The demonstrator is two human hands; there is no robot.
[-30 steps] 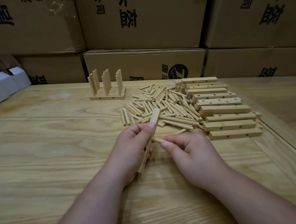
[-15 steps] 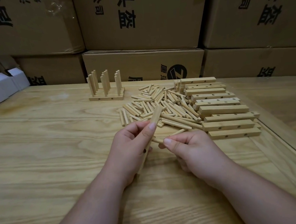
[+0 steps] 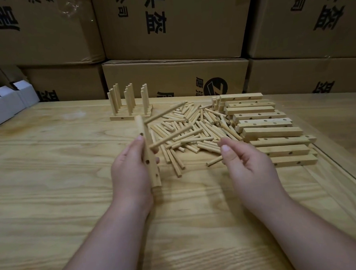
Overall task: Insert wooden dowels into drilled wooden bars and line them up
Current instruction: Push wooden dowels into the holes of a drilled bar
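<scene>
A single wide-angle head view looks forward and down from above the near edge of the wooden table [image 3: 51, 184], close over the person's forearms, which enter from the bottom edge of the frame. It faces the far edge of the table, where stacked cardboard boxes [image 3: 172, 22] fill the top of the frame as a wall. The table's right edge runs diagonally through the right side. Straight lines bow toward the frame's borders. No second view shares the scene.
</scene>
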